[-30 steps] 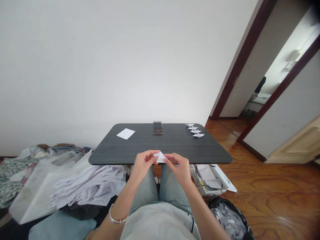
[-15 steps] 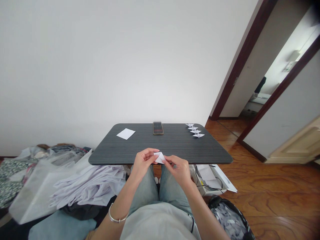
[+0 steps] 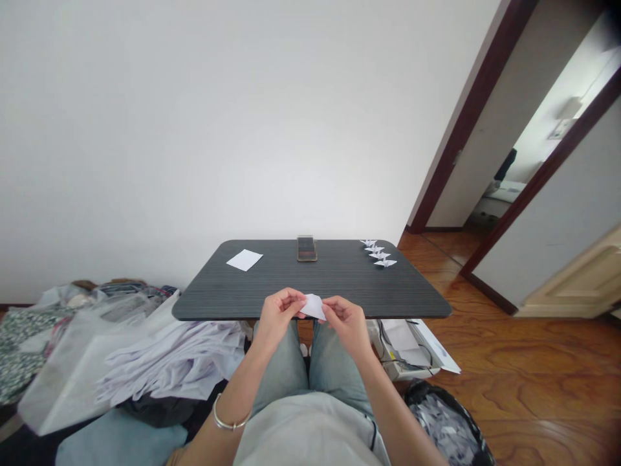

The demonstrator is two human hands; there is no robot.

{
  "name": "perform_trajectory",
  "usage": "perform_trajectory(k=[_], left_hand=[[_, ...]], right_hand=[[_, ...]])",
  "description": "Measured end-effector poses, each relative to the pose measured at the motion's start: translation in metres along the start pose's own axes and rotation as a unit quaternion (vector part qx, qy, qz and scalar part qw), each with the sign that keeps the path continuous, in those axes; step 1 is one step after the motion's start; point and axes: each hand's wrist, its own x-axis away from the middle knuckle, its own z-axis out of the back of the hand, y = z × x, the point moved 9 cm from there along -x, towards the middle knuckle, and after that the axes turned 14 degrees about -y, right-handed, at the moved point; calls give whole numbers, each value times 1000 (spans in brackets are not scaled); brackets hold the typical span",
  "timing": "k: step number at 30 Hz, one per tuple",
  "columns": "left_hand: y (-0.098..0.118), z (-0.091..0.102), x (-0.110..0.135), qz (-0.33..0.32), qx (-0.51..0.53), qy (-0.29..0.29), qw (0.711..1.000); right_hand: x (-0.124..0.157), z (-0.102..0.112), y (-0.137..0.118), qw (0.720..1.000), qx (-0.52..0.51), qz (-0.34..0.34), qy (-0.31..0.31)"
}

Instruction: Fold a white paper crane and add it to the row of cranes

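Observation:
A small folded piece of white paper [image 3: 313, 306] is stretched between my two hands, just over the table's front edge. My left hand [image 3: 281, 310] pinches its left end between thumb and fingers. On the opposite end, my right hand [image 3: 345, 317] grips the paper the same way. Farther back on the dark table [image 3: 272, 285] lies a flat white paper sheet [image 3: 245, 259] at the left. Several folded paper cranes [image 3: 381, 254] form a row at the back right.
A phone [image 3: 306, 248] rests at the table's back middle, near the white wall. Piled clothes [image 3: 174, 362] lie to the left. Below the table on the right are a white box [image 3: 407, 353] with papers and cables, and a black bag [image 3: 449, 421] of paper scraps.
The paper between my hands has turned from a pointed, triangle-like face to a flatter, wider one. My right fingers have shifted slightly up along its right end.

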Motion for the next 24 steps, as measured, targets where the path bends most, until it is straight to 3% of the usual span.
perform_trajectory(k=[3,16,24], left_hand=[[-2,-1,-2,1,-17,-13,1000],[1,-16,0,-26,-37,-63,997],[-12,-5,2,20,12,-16,1000]], right_hand=[[-2,0,5,999,-45,-18,7],[0,7,7,997,-55,-30,51],[-2,-2,11,995,-93,-38,2]])
